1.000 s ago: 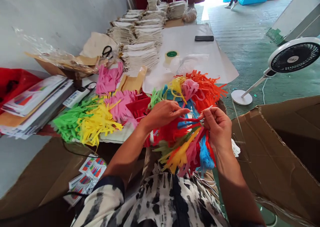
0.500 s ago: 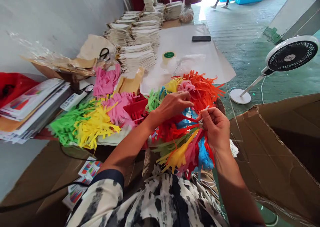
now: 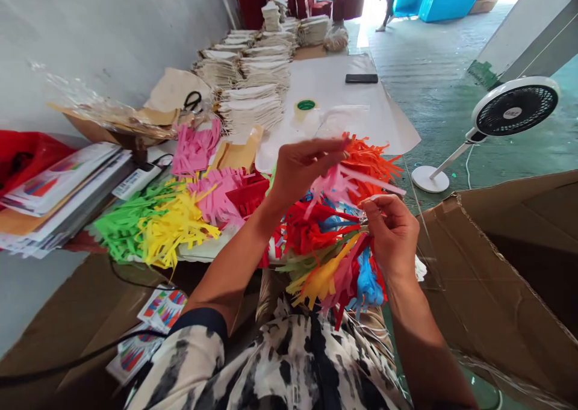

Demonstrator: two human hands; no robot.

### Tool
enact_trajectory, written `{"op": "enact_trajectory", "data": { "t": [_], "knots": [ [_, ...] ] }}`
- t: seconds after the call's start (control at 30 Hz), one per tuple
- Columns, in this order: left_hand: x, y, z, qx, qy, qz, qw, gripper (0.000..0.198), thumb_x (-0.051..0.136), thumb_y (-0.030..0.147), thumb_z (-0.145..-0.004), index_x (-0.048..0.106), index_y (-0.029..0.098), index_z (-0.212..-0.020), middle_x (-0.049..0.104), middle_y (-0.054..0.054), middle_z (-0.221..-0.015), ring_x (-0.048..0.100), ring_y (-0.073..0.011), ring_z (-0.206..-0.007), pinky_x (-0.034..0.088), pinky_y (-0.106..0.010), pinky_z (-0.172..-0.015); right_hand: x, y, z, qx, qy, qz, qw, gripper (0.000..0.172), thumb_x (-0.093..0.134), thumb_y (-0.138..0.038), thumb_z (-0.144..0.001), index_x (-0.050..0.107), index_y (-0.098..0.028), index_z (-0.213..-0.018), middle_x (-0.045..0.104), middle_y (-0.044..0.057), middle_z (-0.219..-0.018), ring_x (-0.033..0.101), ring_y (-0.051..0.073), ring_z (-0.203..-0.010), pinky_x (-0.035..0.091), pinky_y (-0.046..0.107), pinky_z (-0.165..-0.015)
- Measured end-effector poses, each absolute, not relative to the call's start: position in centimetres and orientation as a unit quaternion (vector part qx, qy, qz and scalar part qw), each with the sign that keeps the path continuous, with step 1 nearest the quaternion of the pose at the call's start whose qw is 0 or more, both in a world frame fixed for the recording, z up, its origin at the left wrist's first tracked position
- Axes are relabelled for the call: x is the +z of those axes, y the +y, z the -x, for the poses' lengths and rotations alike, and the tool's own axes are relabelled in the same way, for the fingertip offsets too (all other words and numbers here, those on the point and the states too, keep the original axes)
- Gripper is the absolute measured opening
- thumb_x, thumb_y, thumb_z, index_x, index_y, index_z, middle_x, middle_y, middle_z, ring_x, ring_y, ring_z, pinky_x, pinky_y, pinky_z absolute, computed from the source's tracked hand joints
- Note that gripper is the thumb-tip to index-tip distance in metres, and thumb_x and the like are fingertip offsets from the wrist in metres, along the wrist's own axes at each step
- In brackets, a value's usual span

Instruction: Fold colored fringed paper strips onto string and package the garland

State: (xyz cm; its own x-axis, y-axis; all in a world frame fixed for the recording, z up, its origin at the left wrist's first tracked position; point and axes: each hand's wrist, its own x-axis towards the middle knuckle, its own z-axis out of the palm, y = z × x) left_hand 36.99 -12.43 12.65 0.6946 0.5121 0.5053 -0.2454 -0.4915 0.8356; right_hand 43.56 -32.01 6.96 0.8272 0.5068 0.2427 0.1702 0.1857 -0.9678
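My left hand (image 3: 303, 168) is raised over the table, its fingers pinched on a pink fringed paper piece (image 3: 336, 183) that trails down and to the right. My right hand (image 3: 392, 232) is closed on a bunch of multicoloured fringed paper strips (image 3: 332, 265) in red, green, yellow, pink and blue that hangs over my lap. An orange fringed pile (image 3: 371, 161) lies just behind both hands. Loose green fringes (image 3: 120, 223), yellow fringes (image 3: 176, 226) and pink fringes (image 3: 217, 193) are spread on the table to the left.
Stacks of cream cloth bags (image 3: 253, 91), a tape roll (image 3: 306, 105), scissors (image 3: 192, 100) and a black phone (image 3: 361, 78) lie farther back. Printed cards (image 3: 58, 184) are stacked at left. A white fan (image 3: 510, 112) stands on the floor at right, beside a large cardboard box (image 3: 519, 265).
My left hand has lifted from the pile with a pink fringed piece pulled up and away. My right hand has held the bunch in about the same place.
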Motion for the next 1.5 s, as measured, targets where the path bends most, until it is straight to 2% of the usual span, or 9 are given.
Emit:
{"op": "enact_trajectory", "data": {
  "t": [0.1,0.2,0.37,0.57,0.8,1.0,1.17,1.33,1.5],
  "knots": [
    [12.0,-13.5,-35.8,0.299,0.076,-0.788,0.533,0.022,0.085,0.039,-0.085,0.087,0.024,-0.101,0.079,-0.004,-0.087,0.058,-0.0111,-0.065,0.046,-0.029,-0.058,7.3,-31.9,-43.2,0.083,-0.287,0.612,0.732,0.014,0.078,-0.036,-0.094,0.073,-0.024,-0.09,0.072,0.001,-0.097,0.052,0.008,-0.063,0.038,0.023,-0.051],
    [11.2,-14.5,-35.1,0.236,0.06,-0.789,0.564,0.024,0.086,0.043,-0.084,0.088,0.024,-0.1,0.079,-0.004,-0.081,0.056,-0.01,-0.063,0.042,-0.028,-0.057,7.6,-31.6,-43.0,0.067,-0.302,0.604,0.734,0.009,0.077,-0.032,-0.095,0.074,-0.025,-0.09,0.074,0.002,-0.112,0.056,0.008,-0.068,0.04,0.023,-0.053],
    [9.9,-15.3,-34.8,0.2,0.047,-0.776,0.596,0.022,0.088,0.041,-0.084,0.088,0.023,-0.096,0.081,-0.004,-0.081,0.058,-0.0093,-0.063,0.043,-0.026,-0.058,7.6,-31.4,-42.9,0.065,-0.323,0.601,0.728,0.009,0.076,-0.033,-0.095,0.075,-0.025,-0.091,0.076,0.005,-0.109,0.07,0.016,-0.09,0.052,0.026,-0.063],
    [9.0,-15.3,-34.8,0.199,0.063,-0.753,0.624,0.035,0.089,0.052,-0.08,0.088,0.021,-0.096,0.083,-0.008,-0.088,0.066,-0.0132,-0.071,0.049,-0.026,-0.064,7.4,-31.1,-42.9,0.052,-0.317,0.627,0.71,0.016,0.077,-0.041,-0.094,0.076,-0.025,-0.091,0.076,0.006,-0.106,0.072,0.02,-0.095,0.055,0.027,-0.063],
    [8.6,-15.6,-34.8,0.227,0.096,-0.738,0.628,0.037,0.088,0.056,-0.079,0.088,0.022,-0.093,0.076,-0.003,-0.073,0.047,-0.0077,-0.056,0.032,-0.025,-0.051,7.2,-30.8,-42.8,0.039,-0.311,0.633,0.708,0.013,0.077,-0.037,-0.094,0.077,-0.024,-0.092,0.078,0.006,-0.106,0.071,0.018,-0.09,0.053,0.027,-0.062],
    [8.9,-15.9,-34.9,0.244,0.106,-0.71,0.652,0.037,0.089,0.055,-0.078,0.083,0.02,-0.09,0.07,-0.001,-0.071,0.05,-0.0079,-0.058,0.038,-0.025,-0.053,6.9,-30.9,-43.1,0.035,-0.302,0.64,0.706,0.014,0.078,-0.038,-0.094,0.077,-0.024,-0.093,0.077,0.005,-0.106,0.067,0.015,-0.08,0.05,0.027,-0.061],
    [9.6,-15.7,-34.6,0.117,0.089,-0.69,0.709,0.044,0.093,0.052,-0.074,0.073,0.016,-0.088,0.069,0.0,-0.076,0.054,-0.0067,-0.06,0.043,-0.022,-0.055,6.7,-30.7,-43.3,0.035,-0.286,0.646,0.707,0.018,0.079,-0.04,-0.093,0.075,-0.023,-0.09,0.076,0.004,-0.101,0.062,0.012,-0.071,0.045,0.025,-0.055],
    [9.8,-15.2,-34.4,0.103,0.082,-0.689,0.713,0.04,0.083,0.053,-0.086,0.07,0.016,-0.091,0.073,-0.004,-0.085,0.057,-0.0086,-0.068,0.045,-0.024,-0.062,6.9,-30.9,-43.4,0.071,-0.263,0.665,0.695,0.023,0.079,-0.046,-0.09,0.075,-0.023,-0.09,0.076,0.003,-0.095,0.056,0.011,-0.062,0.038,0.023,-0.048],
    [9.5,-14.8,-34.8,0.141,0.083,-0.733,0.66,0.044,0.065,0.058,-0.098,0.067,0.017,-0.081,0.063,0.0,-0.074,0.048,-0.0086,-0.062,0.039,-0.026,-0.059,6.7,-31.4,-43.6,0.146,-0.297,0.699,0.634,0.028,0.08,-0.05,-0.089,0.075,-0.022,-0.087,0.065,-0.001,-0.071,0.046,0.01,-0.053,0.029,0.025,-0.047]
  ]
}}
